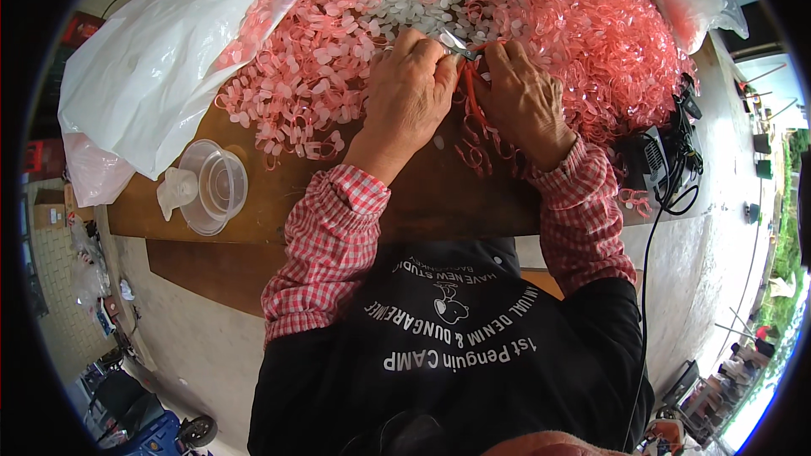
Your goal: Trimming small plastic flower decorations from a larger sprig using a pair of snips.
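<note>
Fingers [429, 51] of the left hand [409, 83] are bunching close to the metal end of the snips [463, 51]; I cannot tell whether they are pinching a piece; the right hand's [525, 103] fingers are curling in around the snips, which are sitting between the hands, over the counter [291, 190]. With the left fingertips resting so near the metal, a slip of the snips could be nicking skin; a careless sweep could be mixing the white heap [418, 0] into the left pink heap [304, 76] or the right pink heap [591, 46], since their edges are touching; the tub [239, 190], standing near the counter's edge, could be tipping if a sleeve [329, 241] were catching it. Counting, two hands, one pair of snips, one tub and one white heap between two pink heaps are showing; single pieces [314, 149] are overlapping too thickly for counting.
</note>
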Tool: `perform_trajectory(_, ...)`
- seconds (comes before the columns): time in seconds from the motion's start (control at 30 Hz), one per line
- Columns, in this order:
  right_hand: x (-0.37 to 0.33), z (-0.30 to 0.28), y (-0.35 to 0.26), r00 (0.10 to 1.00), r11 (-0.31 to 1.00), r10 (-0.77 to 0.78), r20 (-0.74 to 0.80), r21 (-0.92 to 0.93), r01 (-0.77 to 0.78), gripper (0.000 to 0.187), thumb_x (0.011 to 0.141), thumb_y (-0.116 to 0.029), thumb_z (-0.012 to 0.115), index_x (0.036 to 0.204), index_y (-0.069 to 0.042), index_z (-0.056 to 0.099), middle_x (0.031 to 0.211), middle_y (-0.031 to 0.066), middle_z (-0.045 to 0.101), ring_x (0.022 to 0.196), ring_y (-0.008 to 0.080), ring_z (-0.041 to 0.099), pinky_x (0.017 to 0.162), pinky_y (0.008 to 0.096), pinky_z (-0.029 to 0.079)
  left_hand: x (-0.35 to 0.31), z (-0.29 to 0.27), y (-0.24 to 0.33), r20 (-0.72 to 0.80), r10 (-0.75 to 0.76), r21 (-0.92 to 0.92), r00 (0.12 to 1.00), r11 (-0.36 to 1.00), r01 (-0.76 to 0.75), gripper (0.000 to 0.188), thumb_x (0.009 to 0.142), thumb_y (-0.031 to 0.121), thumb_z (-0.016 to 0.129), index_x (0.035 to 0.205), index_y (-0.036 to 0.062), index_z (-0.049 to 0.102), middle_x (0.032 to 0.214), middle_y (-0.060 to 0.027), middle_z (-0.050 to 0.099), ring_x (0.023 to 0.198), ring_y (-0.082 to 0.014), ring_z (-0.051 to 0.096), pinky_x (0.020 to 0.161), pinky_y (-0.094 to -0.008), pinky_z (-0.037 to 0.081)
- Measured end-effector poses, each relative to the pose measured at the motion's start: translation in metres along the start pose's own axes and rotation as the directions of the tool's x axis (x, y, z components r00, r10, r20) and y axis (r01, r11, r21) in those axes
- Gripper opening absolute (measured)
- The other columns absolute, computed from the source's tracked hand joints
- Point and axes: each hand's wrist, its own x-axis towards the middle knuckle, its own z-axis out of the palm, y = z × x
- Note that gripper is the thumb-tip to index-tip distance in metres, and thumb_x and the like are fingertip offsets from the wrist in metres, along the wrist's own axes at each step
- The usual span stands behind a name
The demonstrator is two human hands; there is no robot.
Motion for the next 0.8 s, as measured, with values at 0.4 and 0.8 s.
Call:
perform_trajectory(0.4,0.0003,-0.0055,-0.0041,0.998,0.999,0.033,0.058,0.016,-0.034,0.027,0.088,-0.025,0.063,0.103,-0.004,0.054,0.09,0.0158,0.058,0.075,0.0374,0.063,0.059,0.0455,0.05,0.0009,-0.006,0.0044,0.023,0.014,0.03,1.0,0.999,-0.014,0.01,0.087,0.009,0.062,0.084,0.0022,0.056,0.087,-0.0116,0.056,0.073,-0.0328,0.059,0.067,-0.0428,0.046)
perform_trajectory(0.8,0.0014,-0.0005,0.0016,0.997,1.0,0.011,0.08,0.009,-0.012,0.02,0.09,-0.023,0.061,0.09,-0.003,0.055,0.07,0.015,0.061,0.064,0.038,0.061,0.054,0.0467,0.045,0.0004,-0.0045,0.0041,-0.009,0.03,-0.037,0.999,0.999,-0.031,0.01,0.085,0.005,0.065,0.086,0.0018,0.056,0.085,-0.0113,0.056,0.072,-0.0318,0.06,0.063,-0.0411,0.047)
